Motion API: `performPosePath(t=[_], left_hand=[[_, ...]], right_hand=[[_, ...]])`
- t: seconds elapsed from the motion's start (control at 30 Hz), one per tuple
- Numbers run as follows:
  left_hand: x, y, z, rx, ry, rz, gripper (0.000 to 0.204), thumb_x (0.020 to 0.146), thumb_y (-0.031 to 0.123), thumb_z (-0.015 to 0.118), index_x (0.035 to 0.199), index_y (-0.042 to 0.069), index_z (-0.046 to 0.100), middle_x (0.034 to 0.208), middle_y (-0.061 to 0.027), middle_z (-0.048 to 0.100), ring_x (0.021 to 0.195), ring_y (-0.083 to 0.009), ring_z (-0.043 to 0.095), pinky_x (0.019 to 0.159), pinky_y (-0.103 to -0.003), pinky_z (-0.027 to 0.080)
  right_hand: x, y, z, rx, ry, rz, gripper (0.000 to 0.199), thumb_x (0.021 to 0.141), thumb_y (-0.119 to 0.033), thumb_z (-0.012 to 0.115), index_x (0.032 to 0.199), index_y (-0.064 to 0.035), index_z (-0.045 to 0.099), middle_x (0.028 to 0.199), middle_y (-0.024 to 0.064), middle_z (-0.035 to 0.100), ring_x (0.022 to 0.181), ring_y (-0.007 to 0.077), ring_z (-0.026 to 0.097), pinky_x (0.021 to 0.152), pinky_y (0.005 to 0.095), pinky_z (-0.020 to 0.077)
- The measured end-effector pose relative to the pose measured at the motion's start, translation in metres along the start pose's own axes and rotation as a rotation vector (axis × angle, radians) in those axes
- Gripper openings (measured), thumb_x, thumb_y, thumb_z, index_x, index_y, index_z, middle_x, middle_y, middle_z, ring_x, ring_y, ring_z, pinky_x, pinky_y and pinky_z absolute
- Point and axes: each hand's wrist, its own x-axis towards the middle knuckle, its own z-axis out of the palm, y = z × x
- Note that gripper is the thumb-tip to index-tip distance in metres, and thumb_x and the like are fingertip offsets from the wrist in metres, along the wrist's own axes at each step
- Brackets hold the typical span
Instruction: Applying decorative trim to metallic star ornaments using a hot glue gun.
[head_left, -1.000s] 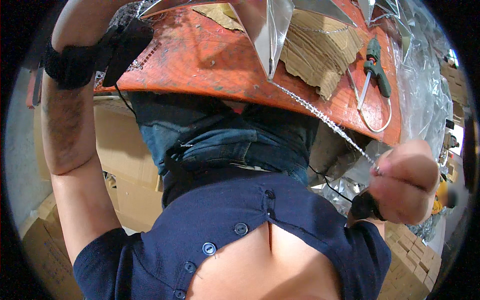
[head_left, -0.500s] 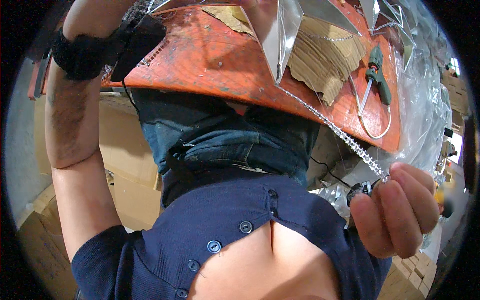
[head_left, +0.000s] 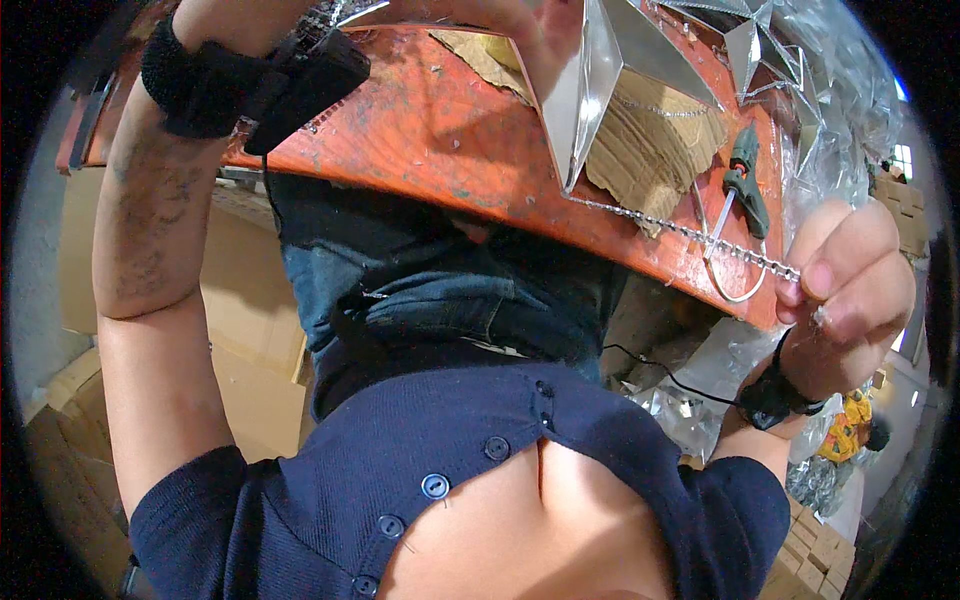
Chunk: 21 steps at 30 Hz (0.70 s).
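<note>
My right hand [head_left: 850, 275] is closed in a pinch on the free end of a clear, sparkling rhinestone chain [head_left: 700, 236]. The chain runs taut, slanting over the table's near edge, from the lower tip of a silver mirrored star ornament [head_left: 582, 110]. At the top edge my left hand [head_left: 545, 40] is closed at the star's side, holding it up; most of its fingers are cut off or hidden behind the star. A dark green glue gun [head_left: 744, 190] with a pale glue stick lies just beyond the chain, left of my right hand.
The orange-red table [head_left: 400, 130] carries a torn corrugated cardboard piece [head_left: 650, 150] and a smaller scrap [head_left: 480, 58]. More silver stars [head_left: 755, 50] lie at the far right beside crumpled clear plastic [head_left: 850, 100]. Cardboard boxes [head_left: 250, 300] stand below the table's left side. A black cable [head_left: 670, 375] runs to my right wrist.
My right hand has moved up and away from my body, swinging the chain closer to level over the table corner. The star has shifted slightly right and nearer.
</note>
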Motion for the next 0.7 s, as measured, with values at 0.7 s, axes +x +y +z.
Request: performPosePath(t=[0.7], left_hand=[[0.008, -0.012, 0.009, -0.077, 0.045, 0.273, 0.092, 0.083, 0.028, 0.074, 0.148, -0.009, 0.022, 0.133, -0.0319, 0.05, 0.122, -0.0384, 0.052, 0.102, -0.04, 0.043]], right_hand=[[0.095, -0.039, -0.004, -1.371, -0.674, -0.221, 0.03, 0.089, -0.017, 0.057, 0.11, 0.0005, 0.069, 0.109, 0.0131, 0.06, 0.1, 0.0288, 0.061, 0.087, 0.0346, 0.0472]])
